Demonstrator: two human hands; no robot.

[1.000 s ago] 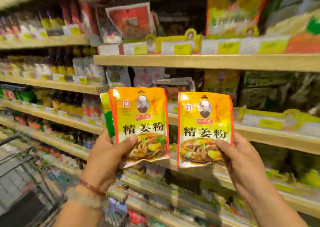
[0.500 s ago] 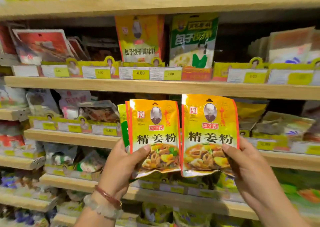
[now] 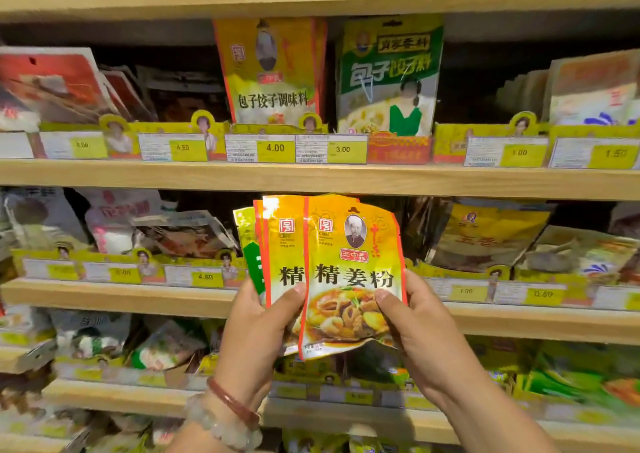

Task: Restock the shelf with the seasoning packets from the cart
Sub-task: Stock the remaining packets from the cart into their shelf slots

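At the centre of the frame, the front glossy yellow-orange seasoning packet point(image 3: 353, 279) reads 精姜粉 in large black characters, with a red label 王守义 under a portrait and a picture of a stir-fried dish below. It stands upright, long axis vertical, printed face toward the camera. The right hand point(image 3: 422, 328) pinches its lower right edge, thumb on the front. It overlaps a second matching yellow packet point(image 3: 282, 262), of which only 精 shows; the left hand point(image 3: 256, 335) grips that one and a green-edged packet point(image 3: 251, 252) fanned out behind it, thumb across the front.

Behind them run pale wooden shelves point(image 3: 311, 177) crowded with sachets. In the upper middle, a tall yellow pouch point(image 3: 270, 72) reads 包子饺子调味料, and beside it a green-and-white pouch point(image 3: 389, 75) reads 包子饺子料. Yellow price tags point(image 3: 275, 148) below show 4.00 and 3.00; others toward the edges are blurred.
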